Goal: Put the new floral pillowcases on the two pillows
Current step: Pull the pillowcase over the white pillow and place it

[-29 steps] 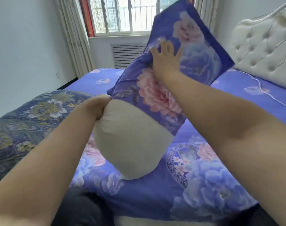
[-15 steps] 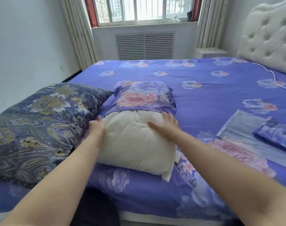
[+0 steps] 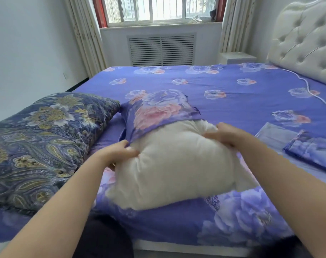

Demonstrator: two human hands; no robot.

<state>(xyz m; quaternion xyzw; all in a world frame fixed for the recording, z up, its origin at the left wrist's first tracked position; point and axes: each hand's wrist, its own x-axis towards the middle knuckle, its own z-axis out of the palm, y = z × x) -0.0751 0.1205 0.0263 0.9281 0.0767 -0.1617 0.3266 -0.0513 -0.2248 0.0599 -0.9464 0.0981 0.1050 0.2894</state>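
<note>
Right, you're gripping the plump cream bare pillow point(image 3: 169, 170) mid-frame, left hand point(image 3: 119, 153) and right hand point(image 3: 223, 136) clenching its sides, feeding it into the purple floral fabric pillowcase point(image 3: 158, 110).

White walls point(image 3: 28, 43), barred window point(image 3: 158, 8), cream curtains point(image 3: 84, 34), tufted headboard point(image 3: 303, 38)

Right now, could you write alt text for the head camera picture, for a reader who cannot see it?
Two bare hands, left hand and right hand, grip the sides of a cream pillow lying on a purple floral bed, its far end tucked into a floral pillowcase. A dark paisley pillow lies to the left, a folded pillowcase to the right.
</note>
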